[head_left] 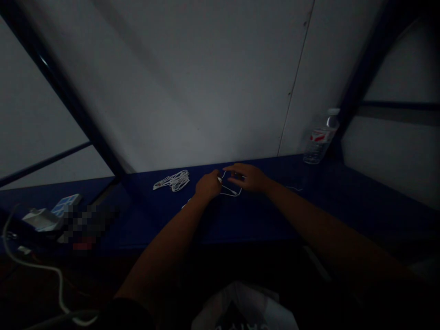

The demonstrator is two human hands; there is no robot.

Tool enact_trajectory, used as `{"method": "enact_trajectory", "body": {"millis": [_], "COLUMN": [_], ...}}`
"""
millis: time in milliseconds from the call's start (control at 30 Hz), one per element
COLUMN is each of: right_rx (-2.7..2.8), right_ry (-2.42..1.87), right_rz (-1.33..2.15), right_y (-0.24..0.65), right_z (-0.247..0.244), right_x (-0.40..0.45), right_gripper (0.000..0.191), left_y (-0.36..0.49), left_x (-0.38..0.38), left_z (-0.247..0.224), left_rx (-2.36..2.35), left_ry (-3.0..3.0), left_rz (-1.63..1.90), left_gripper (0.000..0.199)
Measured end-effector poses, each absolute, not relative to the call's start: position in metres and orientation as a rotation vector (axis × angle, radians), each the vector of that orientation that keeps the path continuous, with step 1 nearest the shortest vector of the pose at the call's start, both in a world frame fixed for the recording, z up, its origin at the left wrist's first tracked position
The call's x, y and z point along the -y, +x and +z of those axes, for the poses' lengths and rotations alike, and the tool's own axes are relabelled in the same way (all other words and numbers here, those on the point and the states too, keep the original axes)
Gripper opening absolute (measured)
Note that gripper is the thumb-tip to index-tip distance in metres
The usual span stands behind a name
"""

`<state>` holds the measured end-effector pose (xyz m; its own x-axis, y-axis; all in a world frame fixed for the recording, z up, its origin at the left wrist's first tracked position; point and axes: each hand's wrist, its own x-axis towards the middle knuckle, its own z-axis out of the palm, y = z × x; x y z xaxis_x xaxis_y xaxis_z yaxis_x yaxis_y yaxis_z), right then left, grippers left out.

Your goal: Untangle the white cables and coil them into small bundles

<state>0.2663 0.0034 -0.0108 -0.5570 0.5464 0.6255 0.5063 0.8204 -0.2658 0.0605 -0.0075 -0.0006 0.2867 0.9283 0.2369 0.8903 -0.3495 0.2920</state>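
A thin white cable [229, 192] lies in a loose loop on the blue tabletop [240, 220]. My left hand [208, 184] is closed around part of it, with a small white piece showing by the thumb. Just to the right, my right hand [250, 178] has curled fingers at the cable, and a short length shows at its fingertips. Left of my hands rests a bundled white cable [179, 180], apart from them. A small white end [186, 203] peeks out beside my left wrist. The dim light hides finer detail of the cable.
A clear plastic bottle [319, 140] with a white cap stands at the back right. On the left are a blue-and-white box [67, 205], a white plug-like block [39, 219] and a hanging pale cord [60, 284]. A pale wall [192, 91] and blue frame bars [65, 91] rise behind.
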Motion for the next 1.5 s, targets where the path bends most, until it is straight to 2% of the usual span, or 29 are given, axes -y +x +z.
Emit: {"method": "enact_trajectory", "body": {"millis": [167,300,500,633,767,833,933,1100,1233,1367,1500], "right_rx": [2.279,2.209,2.209,1.899,1.538,1.469,1.46,1.504,1.633,1.897,1.994], "right_ry": [-0.513,-0.561,-0.496,-0.608,-0.537,-0.532,-0.581,-0.657,-0.705,-0.793,-0.839], "right_rz": [0.032,0.155,0.278,0.629,1.079,1.187,1.262,1.256,1.161,0.824,0.526], "right_y": [0.248,0.249,0.25,0.255,0.272,0.28,0.287,0.291,0.284,0.266,0.258], "right_z": [-0.008,-0.01,-0.011,-0.006,-0.001,0.0,-0.001,-0.003,-0.007,-0.013,-0.016], "right_x": [0.007,0.005,0.004,0.003,-0.003,-0.004,-0.004,-0.004,-0.008,-0.013,-0.015], "right_gripper": [0.027,0.037,0.024,0.028,0.034,0.038,0.041,0.046,0.043,0.035,0.028], "left_y": [0.06,0.061,0.065,0.044,0.008,0.0,0.015,0.064,0.064,0.049,0.044], "left_x": [0.006,0.008,0.008,0.003,-0.007,-0.011,-0.009,0.004,0.0,-0.009,-0.009], "left_z": [0.003,0.004,-0.002,0.016,0.04,0.041,0.029,0.003,0.001,0.0,0.0], "left_rx": [-1.756,-1.68,-1.523,-1.119,-0.748,-0.782,-0.777,-0.769,-0.849,-0.728,-0.882], "left_ry": [2.457,2.558,2.504,2.221,1.795,1.911,2.224,2.457,2.038,1.814,1.869], "left_rz": [0.467,0.332,0.504,0.711,0.864,0.914,0.775,0.504,0.83,0.826,0.859], "left_gripper": [0.029,0.028,0.032,0.042,0.045,0.037,0.027,0.022,0.047,0.058,0.043]}}
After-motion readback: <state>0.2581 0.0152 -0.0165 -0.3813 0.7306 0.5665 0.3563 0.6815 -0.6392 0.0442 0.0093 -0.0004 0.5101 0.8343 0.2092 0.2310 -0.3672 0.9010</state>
